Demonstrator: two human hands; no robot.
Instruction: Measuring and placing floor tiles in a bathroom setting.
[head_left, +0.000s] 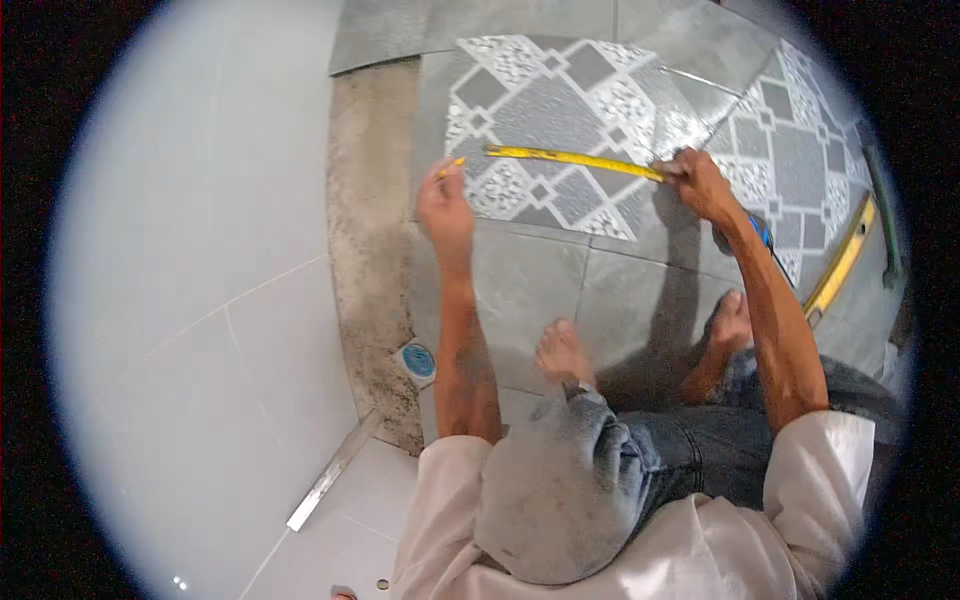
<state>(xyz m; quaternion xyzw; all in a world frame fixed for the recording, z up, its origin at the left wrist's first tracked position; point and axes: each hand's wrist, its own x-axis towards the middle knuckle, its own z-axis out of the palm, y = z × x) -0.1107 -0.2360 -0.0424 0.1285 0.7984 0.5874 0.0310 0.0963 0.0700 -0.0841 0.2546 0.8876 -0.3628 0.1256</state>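
Observation:
My left hand (445, 210) is closed around a thin yellow pencil (458, 162), with its tip showing past the fingers. It hovers by the left edge of a grey-and-white patterned tile (545, 115). Across that tile runs the yellow blade of a tape measure (570, 157), its free end just right of my left hand. My right hand (697, 182) grips the blade's other end; whether the tape's case sits inside the fingers is hidden. Below my right wrist lies a blue and black object (757, 232), partly covered by the forearm.
A bare cement strip (372, 190) runs beside the white wall (200, 200), with a blue-centred square fitting (416, 360) on it. A metal straightedge (330, 475) lies at lower left. At right are a yellow level (842, 258), a green bar (885, 220) and another patterned tile (775, 140).

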